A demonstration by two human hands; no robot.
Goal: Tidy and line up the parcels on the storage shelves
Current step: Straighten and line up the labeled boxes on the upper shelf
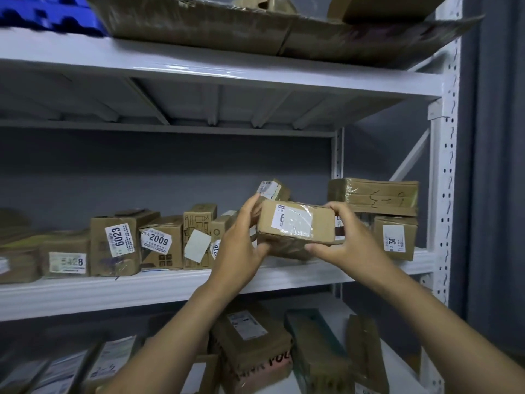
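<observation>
Grey wall (170, 172) behind. Middle shelf (142, 291) carries a row of labelled boxes at left, including 6023 box (113, 245) and 2009 box (162, 243); right stack (372, 196) sits beside the upright (443, 194). Left hand (241, 251) and right hand (346, 245) hold a small parcel (295, 226) by its ends, fingers (335, 207) curled round it, over the shelf between row and stack.

The shelf frame (113, 291) is glossy white against a slate-grey wall (170, 172). The held parcel (295, 227) is plain brown cardboard with a white label (shiny clear tape lies across it). The 6023 box (113, 245) shows black digits on white. The crate (48, 15) at top left is bright blue. One long parcel (309, 334) on the lower shelf is dark green.
</observation>
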